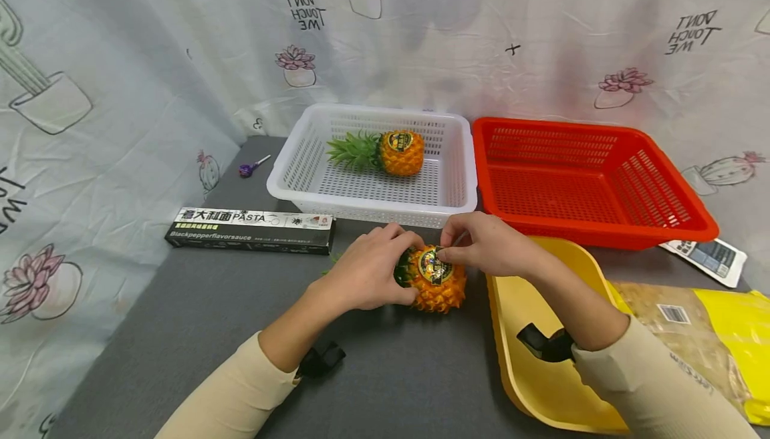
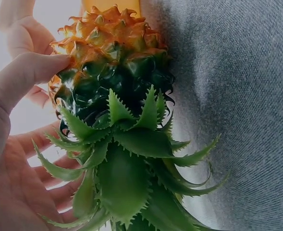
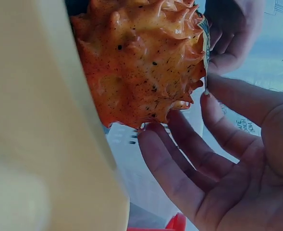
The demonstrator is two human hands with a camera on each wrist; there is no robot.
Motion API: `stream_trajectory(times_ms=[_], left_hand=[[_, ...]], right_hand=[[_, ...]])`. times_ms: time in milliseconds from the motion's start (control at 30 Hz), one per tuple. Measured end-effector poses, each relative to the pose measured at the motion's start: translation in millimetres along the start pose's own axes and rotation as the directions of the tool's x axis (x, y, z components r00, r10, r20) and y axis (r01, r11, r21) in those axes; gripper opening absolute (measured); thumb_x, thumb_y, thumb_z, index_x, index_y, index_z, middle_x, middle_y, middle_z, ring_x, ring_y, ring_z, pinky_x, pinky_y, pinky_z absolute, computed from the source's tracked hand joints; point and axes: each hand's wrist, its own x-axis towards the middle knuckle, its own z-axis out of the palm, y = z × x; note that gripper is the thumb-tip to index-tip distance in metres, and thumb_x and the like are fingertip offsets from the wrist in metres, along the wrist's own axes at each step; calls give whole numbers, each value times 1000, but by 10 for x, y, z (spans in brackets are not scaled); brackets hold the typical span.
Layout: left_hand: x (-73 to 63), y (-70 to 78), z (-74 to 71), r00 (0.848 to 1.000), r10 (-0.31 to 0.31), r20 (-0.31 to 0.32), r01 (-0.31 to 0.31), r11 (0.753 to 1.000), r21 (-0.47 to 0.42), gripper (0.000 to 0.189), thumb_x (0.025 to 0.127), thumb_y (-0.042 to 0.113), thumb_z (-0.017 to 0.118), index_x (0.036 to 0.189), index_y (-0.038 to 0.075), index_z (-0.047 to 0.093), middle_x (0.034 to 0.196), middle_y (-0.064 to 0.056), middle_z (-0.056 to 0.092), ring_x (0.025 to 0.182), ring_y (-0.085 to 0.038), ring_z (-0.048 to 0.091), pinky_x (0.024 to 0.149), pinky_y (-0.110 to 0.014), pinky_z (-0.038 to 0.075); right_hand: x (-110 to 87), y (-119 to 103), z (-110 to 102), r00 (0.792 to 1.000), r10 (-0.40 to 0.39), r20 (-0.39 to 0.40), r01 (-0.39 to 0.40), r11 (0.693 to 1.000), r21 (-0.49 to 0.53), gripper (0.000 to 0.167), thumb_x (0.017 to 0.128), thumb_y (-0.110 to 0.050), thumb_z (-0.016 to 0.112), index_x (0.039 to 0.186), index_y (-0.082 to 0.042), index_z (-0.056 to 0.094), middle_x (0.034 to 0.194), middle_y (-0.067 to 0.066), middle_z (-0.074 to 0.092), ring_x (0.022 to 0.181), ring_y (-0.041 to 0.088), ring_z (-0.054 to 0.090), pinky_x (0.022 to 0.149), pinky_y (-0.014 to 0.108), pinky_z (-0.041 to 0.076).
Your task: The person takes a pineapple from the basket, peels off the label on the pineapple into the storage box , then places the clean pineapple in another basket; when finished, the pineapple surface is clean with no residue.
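A small orange pineapple with a green crown lies on the grey table, its crown pointing left and mostly hidden by my left hand. My left hand grips it near the crown, thumb on the near side and fingers over the far side. In the left wrist view the spiny green leaves hang past the palm. The fruit's upper side bears a round black-and-yellow sticker. My right hand pinches the sticker's edge between thumb and index finger, the other fingers close to the fruit.
Behind stand a white basket with another stickered pineapple and a red basket. A yellow bin sits under my right forearm. A pasta box, a purple-headed lollipop and a yellow bag lie around.
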Motion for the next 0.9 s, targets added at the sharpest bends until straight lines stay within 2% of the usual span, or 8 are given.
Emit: stream_trajectory(times_ms=[233, 400, 667, 900], left_hand=[[3, -7, 11, 1000, 5, -9, -5, 1000, 1, 61, 82, 37, 83, 136, 21, 61, 120, -3, 58, 100, -25, 54, 88, -44, 49], [-1, -2, 3, 1000, 5, -7, -5, 1000, -4, 62, 82, 37, 83, 137, 20, 61, 117, -2, 57, 96, -23, 52, 84, -41, 46], [0, -11, -17, 1000, 12, -4, -12, 999, -30, 62, 83, 37, 84, 138, 20, 61, 127, -3, 59, 109, -26, 56, 95, -48, 50], [-10, -34, -34, 1000, 1, 13, -1, 999, -36, 62, 84, 37, 83, 140, 21, 60, 130, -3, 59, 113, -28, 57, 99, -51, 50]], right_hand=[[-29, 8, -13, 999, -36, -30, 38, 996, 76, 6, 95, -14, 74, 95, -10, 69, 86, 4, 68, 78, 20, 59, 65, 31, 51], [-69, 16, -67, 1000, -27, -1, 27, 984, 175, 9, 97, -16, 72, 100, -8, 69, 87, 7, 67, 75, 24, 61, 63, 32, 56], [-226, 128, -246, 999, 19, 50, -37, 920, 390, 20, 98, -18, 71, 110, -3, 66, 95, 16, 68, 77, 32, 69, 76, 43, 64], [-449, 374, -407, 997, 44, 61, -68, 884, 462, 24, 99, -18, 70, 112, 0, 63, 93, 16, 64, 78, 31, 68, 74, 40, 64]])
